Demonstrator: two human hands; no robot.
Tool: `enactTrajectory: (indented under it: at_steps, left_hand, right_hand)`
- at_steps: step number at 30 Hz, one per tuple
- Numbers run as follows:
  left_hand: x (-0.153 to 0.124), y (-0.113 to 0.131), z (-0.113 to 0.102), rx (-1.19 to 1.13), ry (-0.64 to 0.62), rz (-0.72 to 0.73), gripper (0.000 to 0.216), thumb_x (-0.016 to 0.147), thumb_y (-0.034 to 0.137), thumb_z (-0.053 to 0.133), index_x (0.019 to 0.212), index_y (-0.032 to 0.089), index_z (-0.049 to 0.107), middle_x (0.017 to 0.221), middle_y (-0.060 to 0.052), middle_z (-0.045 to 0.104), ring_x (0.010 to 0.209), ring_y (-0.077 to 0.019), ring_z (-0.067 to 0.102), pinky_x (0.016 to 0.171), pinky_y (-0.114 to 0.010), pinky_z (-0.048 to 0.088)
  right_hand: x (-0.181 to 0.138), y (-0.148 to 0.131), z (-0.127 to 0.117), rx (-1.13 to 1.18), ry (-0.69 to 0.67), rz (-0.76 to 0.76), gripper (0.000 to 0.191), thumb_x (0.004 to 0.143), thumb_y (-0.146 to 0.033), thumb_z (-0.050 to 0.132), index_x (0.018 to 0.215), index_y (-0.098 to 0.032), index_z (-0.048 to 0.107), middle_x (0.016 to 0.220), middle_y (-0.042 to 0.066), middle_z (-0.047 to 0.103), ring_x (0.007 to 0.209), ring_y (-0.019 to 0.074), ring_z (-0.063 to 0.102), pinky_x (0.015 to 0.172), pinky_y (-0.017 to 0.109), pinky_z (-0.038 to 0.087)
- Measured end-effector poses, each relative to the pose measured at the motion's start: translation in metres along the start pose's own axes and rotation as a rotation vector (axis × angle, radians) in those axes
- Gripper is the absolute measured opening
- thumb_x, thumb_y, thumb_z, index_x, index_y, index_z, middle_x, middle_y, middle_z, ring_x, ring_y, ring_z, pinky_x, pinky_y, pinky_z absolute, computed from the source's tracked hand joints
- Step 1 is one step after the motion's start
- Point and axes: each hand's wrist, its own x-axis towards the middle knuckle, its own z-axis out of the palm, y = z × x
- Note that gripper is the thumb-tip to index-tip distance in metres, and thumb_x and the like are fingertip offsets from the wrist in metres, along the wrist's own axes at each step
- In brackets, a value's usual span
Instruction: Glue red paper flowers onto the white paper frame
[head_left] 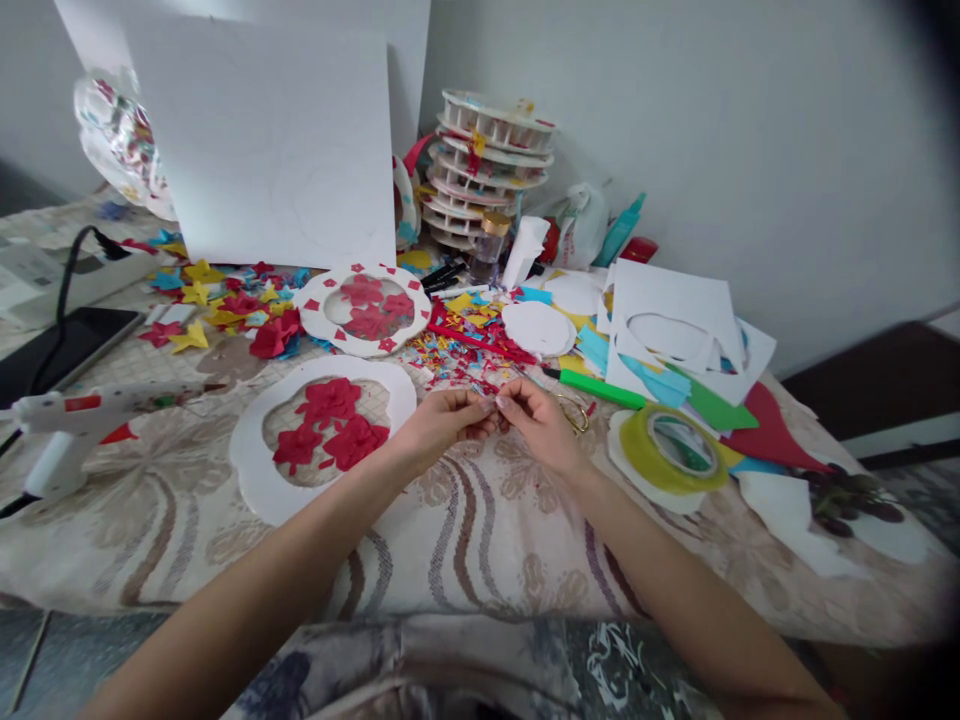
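Observation:
My left hand (442,425) and my right hand (541,420) meet fingertip to fingertip over the patterned tablecloth (465,530), both pinched on a tiny piece I cannot make out. Just beyond them lies a heap of red, yellow and blue paper scraps (461,350). A white scalloped frame with red paper flowers (319,430) lies left of my left hand. A second, smaller frame with red flowers (365,308) sits behind it. Scissors (574,412) rest partly hidden behind my right hand.
A glue gun (71,425) lies at the far left beside a black tablet (60,350). A yellow tape roll (673,448), a green marker (600,388) and cut white sheets (675,320) lie on the right. A white board (277,150) and stacked trays (487,165) stand at the back.

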Motion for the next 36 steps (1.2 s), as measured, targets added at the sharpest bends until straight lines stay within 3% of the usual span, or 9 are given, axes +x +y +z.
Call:
enactTrajectory:
  at_steps: [14,22,29,36]
  left_hand:
    - [0.003,-0.003,0.0,0.319,0.054,0.179,0.025,0.073,0.036,0.066,0.071,0.012,0.059,0.063,0.0,0.059,0.06,-0.01,0.054,0.06,-0.023,0.043]
    - [0.002,-0.003,0.0,0.308,0.014,0.152,0.03,0.07,0.039,0.068,0.078,0.011,0.062,0.068,-0.002,0.062,0.064,-0.0113,0.057,0.062,-0.024,0.046]
    - [0.002,-0.002,0.001,0.342,0.066,0.144,0.027,0.067,0.035,0.07,0.075,0.01,0.063,0.065,-0.003,0.062,0.06,-0.0107,0.056,0.061,-0.023,0.045]
    - [0.001,-0.003,0.001,0.276,0.055,0.135,0.026,0.068,0.035,0.069,0.075,0.011,0.062,0.066,-0.003,0.062,0.063,-0.0112,0.057,0.062,-0.024,0.045]
  right_hand:
    - [-0.003,0.004,0.006,-0.06,0.07,-0.028,0.022,0.085,-0.04,0.054,0.076,-0.02,0.051,0.062,-0.004,0.048,0.056,0.0107,0.045,0.054,0.024,0.037]
    - [-0.004,0.007,0.008,0.018,0.119,0.023,0.023,0.083,-0.039,0.056,0.072,-0.02,0.05,0.061,-0.005,0.047,0.054,0.0089,0.042,0.051,0.022,0.033]
    - [-0.005,0.004,0.01,0.024,0.138,0.064,0.023,0.081,-0.039,0.058,0.07,-0.019,0.05,0.058,-0.005,0.046,0.052,0.0086,0.039,0.049,0.022,0.031]
    - [-0.005,0.005,0.011,-0.044,0.155,0.02,0.023,0.082,-0.039,0.058,0.071,-0.019,0.052,0.059,-0.004,0.049,0.053,0.0095,0.042,0.05,0.023,0.033]
